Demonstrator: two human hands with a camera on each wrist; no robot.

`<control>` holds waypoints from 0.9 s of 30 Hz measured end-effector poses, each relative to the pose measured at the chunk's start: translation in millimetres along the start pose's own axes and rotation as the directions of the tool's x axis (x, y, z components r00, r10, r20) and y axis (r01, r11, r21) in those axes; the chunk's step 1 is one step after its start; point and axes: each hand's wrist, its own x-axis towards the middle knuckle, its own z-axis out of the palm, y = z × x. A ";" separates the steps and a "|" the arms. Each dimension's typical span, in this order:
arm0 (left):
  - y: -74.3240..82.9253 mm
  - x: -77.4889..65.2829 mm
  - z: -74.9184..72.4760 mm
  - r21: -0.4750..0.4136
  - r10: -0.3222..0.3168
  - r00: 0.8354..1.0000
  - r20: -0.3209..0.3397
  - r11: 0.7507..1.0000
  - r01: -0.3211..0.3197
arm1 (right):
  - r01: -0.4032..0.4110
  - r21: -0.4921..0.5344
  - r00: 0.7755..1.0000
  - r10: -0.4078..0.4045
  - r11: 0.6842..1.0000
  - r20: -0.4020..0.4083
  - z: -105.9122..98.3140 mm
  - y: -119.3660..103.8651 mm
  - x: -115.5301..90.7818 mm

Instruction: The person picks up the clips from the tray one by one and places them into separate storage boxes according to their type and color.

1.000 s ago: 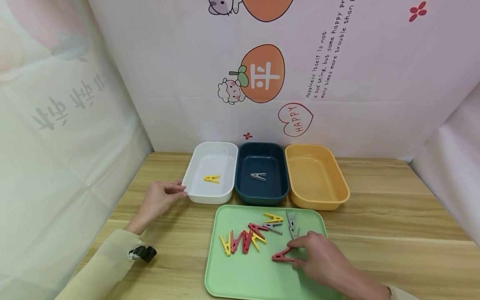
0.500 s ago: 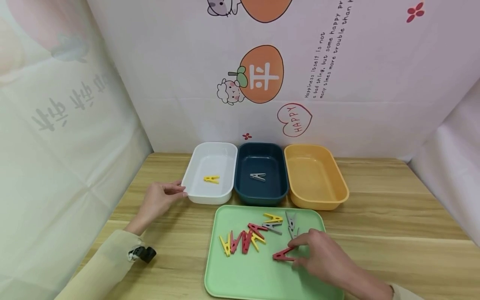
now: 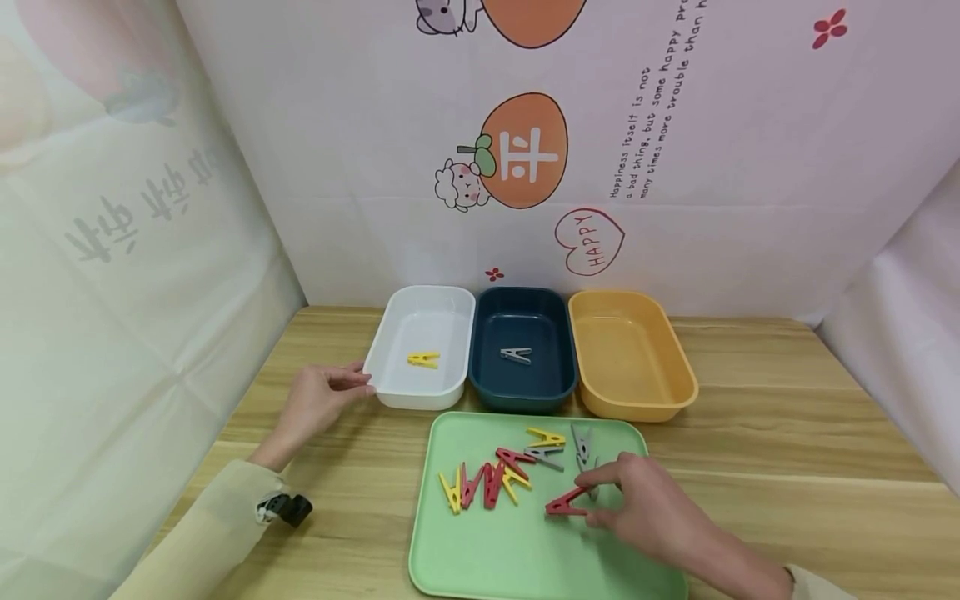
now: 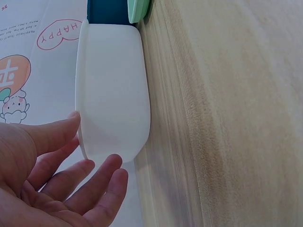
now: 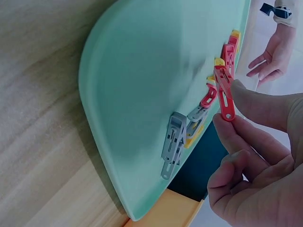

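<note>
The left hand (image 3: 311,408) is holding its fingers loosely bent, the thumb standing apart. The right hand (image 3: 648,510) is pinching between thumb and fingertips, its outer fingers lying curled.

Right hand (image 3: 645,507) pinching a red clip (image 3: 562,502) around 5ish o'clock, left hand (image 3: 317,407) touching the white bin (image 3: 414,400) at 8.

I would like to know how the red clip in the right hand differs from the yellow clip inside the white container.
Hold: the right hand pinches the red clip between thumb and finger, while no hand touches the yellow clip.
Place: the red clip is over the green tray; the yellow clip lies in the white container.
Shared: both are V-shaped, opening toward the right in the head view.
</note>
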 end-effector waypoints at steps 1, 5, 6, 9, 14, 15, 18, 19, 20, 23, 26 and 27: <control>-0.1 -0.2 0.1 -0.001 0.000 1.000 0.000 1.000 0.000 | 0.005 0.005 1.000 -0.005 1.000 -0.007 -0.8 -0.4 -0.3; -0.4 -0.6 0.2 -0.003 -0.003 1.000 -0.003 1.000 0.003 | 0.007 0.034 1.000 -0.007 0.999 -0.006 -5.3 -1.9 0.9; -0.2 -0.6 0.3 -0.002 -0.002 1.000 -0.002 1.000 0.002 | 0.009 0.043 1.000 -0.009 0.999 -0.003 -6.8 -2.0 1.5; 0.6 -0.1 0.3 0.000 0.000 1.000 -0.005 1.000 0.000 | 0.027 0.079 1.000 -0.028 0.997 0.012 -11.5 -1.6 3.7; 2.0 0.5 -0.5 0.002 0.000 1.000 -0.007 1.000 0.000 | 0.138 0.157 0.990 -0.142 0.978 0.014 -20.4 2.8 7.8; 2.1 0.4 -0.7 0.003 -0.001 1.000 -0.007 1.000 0.001 | 0.162 0.166 0.986 -0.166 0.973 0.011 -22.3 3.9 8.6; 2.2 -0.1 -0.8 0.005 -0.004 1.000 -0.006 1.000 0.004 | 0.197 0.188 0.980 -0.201 0.962 0.000 -28.3 5.8 11.1; 2.1 -0.2 -0.7 0.005 -0.006 1.000 -0.006 1.000 0.006 | 0.202 0.194 0.979 -0.205 0.960 -0.006 -30.5 6.0 12.0; 2.1 -0.3 -0.5 0.006 -0.005 1.000 -0.005 1.000 0.005 | 0.197 0.206 0.980 -0.200 0.958 -0.007 -33.0 6.1 13.1; 2.0 -0.5 0.0 0.009 -0.007 1.000 -0.005 1.000 0.007 | 0.177 0.224 0.984 -0.177 0.958 -0.020 -42.3 5.9 17.4; 1.9 -0.5 0.6 0.009 -0.011 1.000 -0.002 1.000 0.011 | 0.144 0.248 0.990 -0.141 0.958 -0.032 -54.8 6.2 22.4; 1.8 -0.5 0.6 0.009 -0.013 1.000 -0.002 1.000 0.013 | 0.140 0.252 0.990 -0.134 0.957 -0.039 -59.3 6.8 24.1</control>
